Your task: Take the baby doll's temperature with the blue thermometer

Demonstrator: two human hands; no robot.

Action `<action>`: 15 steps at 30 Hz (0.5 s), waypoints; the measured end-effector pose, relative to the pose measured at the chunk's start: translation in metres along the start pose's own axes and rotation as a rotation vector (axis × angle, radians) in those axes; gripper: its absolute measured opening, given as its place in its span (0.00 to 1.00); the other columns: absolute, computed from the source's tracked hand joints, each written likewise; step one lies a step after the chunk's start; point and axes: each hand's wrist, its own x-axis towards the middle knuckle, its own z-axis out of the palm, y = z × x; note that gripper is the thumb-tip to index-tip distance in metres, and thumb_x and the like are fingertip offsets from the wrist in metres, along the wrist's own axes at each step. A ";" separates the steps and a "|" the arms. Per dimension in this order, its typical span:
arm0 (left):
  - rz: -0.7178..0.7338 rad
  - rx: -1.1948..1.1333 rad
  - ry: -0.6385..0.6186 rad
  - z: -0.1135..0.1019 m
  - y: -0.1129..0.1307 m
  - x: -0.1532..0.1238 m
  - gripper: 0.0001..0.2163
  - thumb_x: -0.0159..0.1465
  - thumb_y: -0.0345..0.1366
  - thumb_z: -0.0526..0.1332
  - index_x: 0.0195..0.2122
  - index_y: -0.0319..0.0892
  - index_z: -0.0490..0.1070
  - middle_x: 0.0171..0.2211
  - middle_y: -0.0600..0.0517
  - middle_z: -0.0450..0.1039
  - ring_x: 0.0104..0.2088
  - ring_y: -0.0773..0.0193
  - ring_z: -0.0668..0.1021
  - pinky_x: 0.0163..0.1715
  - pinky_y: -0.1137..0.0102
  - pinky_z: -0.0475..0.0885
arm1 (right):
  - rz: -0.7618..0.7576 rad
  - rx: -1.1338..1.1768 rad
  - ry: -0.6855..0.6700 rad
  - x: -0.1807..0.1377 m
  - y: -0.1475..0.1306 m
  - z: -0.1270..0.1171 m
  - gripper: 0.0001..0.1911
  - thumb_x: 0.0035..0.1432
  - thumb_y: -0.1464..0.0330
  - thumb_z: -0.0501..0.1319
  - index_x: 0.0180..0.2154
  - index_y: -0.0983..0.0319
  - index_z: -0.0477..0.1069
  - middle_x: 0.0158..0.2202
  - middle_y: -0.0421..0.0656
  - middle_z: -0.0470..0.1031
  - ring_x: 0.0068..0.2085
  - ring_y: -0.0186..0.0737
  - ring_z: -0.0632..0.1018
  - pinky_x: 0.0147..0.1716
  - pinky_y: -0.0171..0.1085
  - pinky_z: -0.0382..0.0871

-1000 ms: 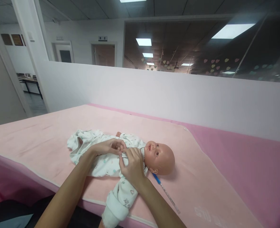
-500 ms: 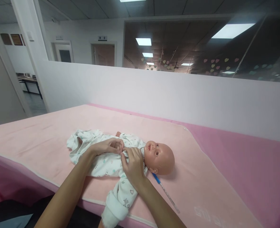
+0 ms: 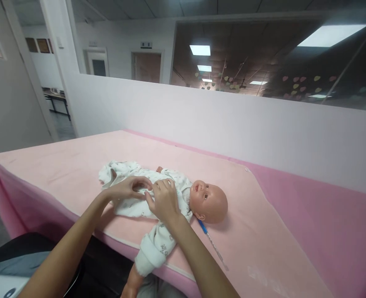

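Observation:
A baby doll (image 3: 212,203) lies on its back, its head to the right, dressed in a white printed romper (image 3: 133,208). My left hand (image 3: 128,187) curves over the romper's front with thumb and fingertips drawn together on the cloth. Close beside it, my right hand (image 3: 164,199) bends its fingers at the same spot on the chest. Both seem to pinch the fabric, though the fingers partly hide the exact grip. One sleeve (image 3: 154,250) with a rolled cuff reaches over the near edge, the doll's arm sticking out. A thermometer-like clear stick with a blue end (image 3: 203,227) lies beside the head.
A pale pink mat (image 3: 77,155) covers the table, over a darker pink cloth (image 3: 319,215). Behind rises a white partition (image 3: 201,116) with a window above. At the lower left, a white device (image 3: 5,286) shows near my lap.
Both hands have shifted slightly down the romper, away from the doll's head. My left hand's fingers arch wider. The view has turned a little to the left and down.

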 end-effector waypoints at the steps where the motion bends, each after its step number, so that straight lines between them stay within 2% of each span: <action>1: 0.010 0.005 0.062 0.003 -0.002 -0.002 0.15 0.52 0.36 0.64 0.41 0.42 0.69 0.41 0.49 0.71 0.43 0.59 0.72 0.45 0.66 0.67 | 0.029 0.005 -0.009 0.003 -0.002 0.003 0.06 0.55 0.66 0.57 0.30 0.61 0.67 0.31 0.44 0.70 0.36 0.41 0.69 0.43 0.44 0.60; 4: 0.014 0.048 0.214 0.013 -0.009 -0.011 0.15 0.52 0.36 0.65 0.41 0.42 0.70 0.42 0.48 0.72 0.46 0.57 0.71 0.48 0.65 0.66 | 0.065 0.028 -0.019 0.005 -0.004 0.013 0.04 0.53 0.67 0.58 0.29 0.61 0.67 0.31 0.43 0.69 0.35 0.41 0.69 0.39 0.42 0.61; 7: 0.009 0.084 0.302 0.019 -0.013 -0.019 0.14 0.54 0.37 0.64 0.42 0.43 0.71 0.42 0.49 0.72 0.47 0.56 0.71 0.48 0.65 0.66 | 0.043 0.047 -0.007 0.000 -0.003 0.017 0.03 0.53 0.67 0.58 0.30 0.61 0.66 0.31 0.43 0.69 0.34 0.40 0.68 0.38 0.42 0.61; 15: -0.044 0.055 0.376 0.023 -0.018 -0.023 0.16 0.53 0.40 0.65 0.42 0.42 0.71 0.46 0.46 0.71 0.49 0.53 0.70 0.48 0.63 0.66 | 0.020 0.029 -0.011 -0.002 -0.005 0.017 0.03 0.56 0.69 0.57 0.31 0.61 0.64 0.32 0.43 0.70 0.34 0.40 0.69 0.37 0.41 0.61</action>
